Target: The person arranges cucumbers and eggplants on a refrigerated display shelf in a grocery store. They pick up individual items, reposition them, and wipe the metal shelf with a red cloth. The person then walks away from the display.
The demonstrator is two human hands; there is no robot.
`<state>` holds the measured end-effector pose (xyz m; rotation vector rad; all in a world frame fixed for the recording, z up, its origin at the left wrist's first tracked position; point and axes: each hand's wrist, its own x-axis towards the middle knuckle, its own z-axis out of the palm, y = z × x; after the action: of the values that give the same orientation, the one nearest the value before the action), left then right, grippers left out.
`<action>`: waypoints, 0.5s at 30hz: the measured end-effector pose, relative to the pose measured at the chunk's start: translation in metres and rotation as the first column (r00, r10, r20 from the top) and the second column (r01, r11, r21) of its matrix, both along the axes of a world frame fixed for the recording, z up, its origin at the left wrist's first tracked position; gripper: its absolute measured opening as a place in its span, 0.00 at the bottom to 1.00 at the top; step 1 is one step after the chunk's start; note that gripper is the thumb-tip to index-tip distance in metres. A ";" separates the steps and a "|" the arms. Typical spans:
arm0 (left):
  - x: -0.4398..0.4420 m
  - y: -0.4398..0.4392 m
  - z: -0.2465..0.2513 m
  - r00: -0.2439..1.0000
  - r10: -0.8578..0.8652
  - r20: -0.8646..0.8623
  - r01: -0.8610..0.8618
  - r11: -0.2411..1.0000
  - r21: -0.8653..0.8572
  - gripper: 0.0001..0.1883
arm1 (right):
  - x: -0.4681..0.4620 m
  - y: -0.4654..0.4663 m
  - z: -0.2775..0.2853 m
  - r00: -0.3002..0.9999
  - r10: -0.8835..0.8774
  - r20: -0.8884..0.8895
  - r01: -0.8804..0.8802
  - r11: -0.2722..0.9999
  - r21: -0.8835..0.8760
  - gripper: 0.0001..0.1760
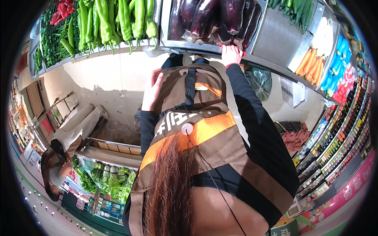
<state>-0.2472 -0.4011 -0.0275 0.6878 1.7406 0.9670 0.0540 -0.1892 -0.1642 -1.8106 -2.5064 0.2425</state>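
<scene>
My right hand is at the front rim of a metal display bin, just below the stems of several dark purple eggplants. Red material, apparently a cloth, shows on both sides of its fingers, pressed against the rim. A red bracelet circles that wrist. My left hand hangs beside the brown apron, thumb apart from the fingers, with nothing visible in it. Whether its fingertips touch the apron cannot be made out.
Long green peppers lie left of the eggplants. To the right are cucumbers, carrots and blue-wrapped produce. A filled plastic bag is under the counter. Another person stands at left near a shopping cart.
</scene>
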 end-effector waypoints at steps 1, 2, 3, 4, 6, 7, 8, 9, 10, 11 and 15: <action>0.000 0.000 -0.001 1.000 0.007 0.017 -0.007 1.000 0.006 0.15 | -0.004 -0.002 0.001 1.000 0.000 0.022 -0.001 1.000 0.023 0.22; 0.000 0.000 -0.001 1.000 0.012 0.027 -0.012 1.000 0.007 0.15 | -0.009 -0.005 0.001 0.999 0.001 0.043 -0.003 0.999 0.048 0.23; 0.001 0.001 -0.002 0.999 0.016 0.037 -0.016 1.000 0.007 0.15 | -0.014 -0.007 0.002 0.998 0.001 0.063 -0.005 0.997 0.072 0.24; 0.001 0.001 -0.002 0.999 0.011 0.037 -0.011 1.000 0.009 0.15 | -0.020 -0.010 0.003 0.999 -0.025 0.037 0.023 0.998 0.059 0.28; 0.002 0.002 -0.002 0.999 0.002 0.034 -0.002 1.000 0.013 0.15 | -0.034 -0.015 0.004 0.999 -0.038 0.027 0.036 0.997 0.061 0.34; 0.002 0.003 -0.002 0.999 0.002 0.036 -0.003 1.000 0.012 0.15 | -0.041 -0.017 0.005 0.999 -0.031 -0.021 0.033 0.992 0.125 0.37; 0.002 0.003 -0.001 0.999 0.003 0.037 -0.003 1.000 0.012 0.15 | -0.048 -0.018 0.005 0.998 -0.044 0.046 0.047 0.997 -0.063 0.41; 0.001 0.004 -0.001 0.999 0.004 0.036 -0.005 1.000 0.014 0.15 | -0.055 -0.020 0.006 0.998 -0.047 0.031 0.048 0.998 -0.042 0.42; 0.001 0.004 0.000 0.999 0.009 0.035 -0.009 1.000 0.015 0.15 | -0.061 -0.019 0.006 0.998 -0.055 0.009 0.055 0.998 -0.023 0.41; 0.001 0.004 0.001 0.999 0.012 0.034 -0.013 1.000 0.013 0.15 | -0.067 -0.020 0.007 0.998 -0.064 -0.013 0.064 0.998 -0.006 0.41; -0.003 0.004 0.003 0.999 0.006 0.039 -0.006 1.000 -0.008 0.15 | -0.082 -0.019 0.014 1.000 -0.019 -0.006 0.019 0.999 -0.032 0.40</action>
<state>-0.2502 -0.3972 -0.0243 0.6550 1.7119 0.9714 -0.0276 -0.2082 -0.1497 -1.8411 -2.4944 0.2880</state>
